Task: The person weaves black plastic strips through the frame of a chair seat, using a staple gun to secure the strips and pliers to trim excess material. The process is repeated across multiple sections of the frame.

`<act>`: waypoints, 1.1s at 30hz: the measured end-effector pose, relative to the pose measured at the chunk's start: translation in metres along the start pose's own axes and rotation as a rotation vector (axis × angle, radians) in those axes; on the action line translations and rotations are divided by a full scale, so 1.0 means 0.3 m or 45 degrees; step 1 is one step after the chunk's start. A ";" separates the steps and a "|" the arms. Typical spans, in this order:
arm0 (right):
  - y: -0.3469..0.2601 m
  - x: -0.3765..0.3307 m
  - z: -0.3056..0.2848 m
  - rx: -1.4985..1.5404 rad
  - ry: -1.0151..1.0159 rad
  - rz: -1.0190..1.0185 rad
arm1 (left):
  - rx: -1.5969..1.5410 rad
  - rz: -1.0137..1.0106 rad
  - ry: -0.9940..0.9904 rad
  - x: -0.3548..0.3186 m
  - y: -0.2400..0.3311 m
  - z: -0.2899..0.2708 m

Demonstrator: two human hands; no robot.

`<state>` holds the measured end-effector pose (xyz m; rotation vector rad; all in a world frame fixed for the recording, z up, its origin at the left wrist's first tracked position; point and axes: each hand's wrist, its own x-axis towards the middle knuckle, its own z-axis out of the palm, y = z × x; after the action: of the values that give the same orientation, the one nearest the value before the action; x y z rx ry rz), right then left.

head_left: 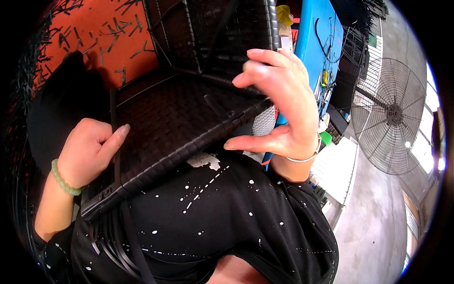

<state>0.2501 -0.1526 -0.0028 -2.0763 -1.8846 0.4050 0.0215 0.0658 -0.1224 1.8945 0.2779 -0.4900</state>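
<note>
A black woven wicker chair piece (165, 113) lies tilted across my lap, with a second woven panel (213, 33) rising at its far side. My left hand (92, 144), with a green bead bracelet at the wrist, is closed over the left part of the weave. A flat black strip (117, 161) passes under its thumb and on over the near edge. At the right end of the piece, my right hand (283, 99) is raised with thumb and fingers wide apart. Its fingers are close to the corner; whether they touch it cannot be told.
Several loose strips (111, 241) hang down against my black shirt. Short black offcuts lie over an orange surface (101, 35) at the far left. A blue table (309, 42) with tools stands to the right, and beyond it a large wire-caged fan (395, 113).
</note>
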 end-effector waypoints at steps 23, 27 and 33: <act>-0.333 0.112 0.204 0.760 0.209 0.017 | -0.500 0.327 0.726 -0.194 0.311 -0.118; -0.345 0.098 0.242 0.984 0.209 0.229 | -0.593 0.321 0.704 -0.194 0.281 -0.119; -0.370 0.092 0.256 0.949 0.324 0.282 | 0.027 1.014 1.164 -0.192 0.222 -0.105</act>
<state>0.1208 -0.1124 -0.0279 -1.7087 -1.1148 0.7222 0.0045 0.0730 -0.0307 1.9503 0.0767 0.9267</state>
